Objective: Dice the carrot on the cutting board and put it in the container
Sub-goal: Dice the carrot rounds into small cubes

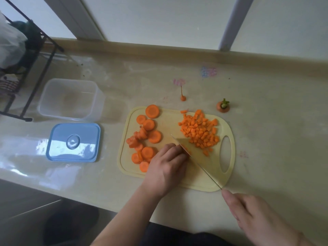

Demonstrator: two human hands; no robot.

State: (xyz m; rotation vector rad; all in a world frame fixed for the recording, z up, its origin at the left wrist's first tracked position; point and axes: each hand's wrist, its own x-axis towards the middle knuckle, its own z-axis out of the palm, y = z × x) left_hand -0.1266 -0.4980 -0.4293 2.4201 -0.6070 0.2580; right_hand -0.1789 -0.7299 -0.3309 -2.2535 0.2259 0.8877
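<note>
Left hand (167, 162), fingers curled down, pressed a carrot piece against the cutting board (177, 178) just beside the knife (197, 162); the piece itself was almost wholly hidden beneath the fingers and blade. Right hand (257, 217), off the board's near corner, was closed round the knife handle, forefinger laid along the spine; the handle was hidden inside the grip. The blade ran diagonally across the board, its tip between the two carrot groups.

Carrot slices (144, 139), thick rounds, lay heaped on the board's left half; diced carrot (199, 133) was piled on the right half, near the handle cut-out. Judged properties: raw carrot was stiff and brittle-firm, light, damp on its cut faces; rounds were likely to roll or skid unless laid flat and held from above with fingertips tucked back. Dice were too small and loose to pinch singly, better gathered by scooping or by tipping the board.

The clear container (71, 99) stood open on the surface (266, 130), well left of the board, holding no carrot; its blue lid (73, 142) lay just in front. Two trimmed carrot ends (223, 106) rested beyond the board.
</note>
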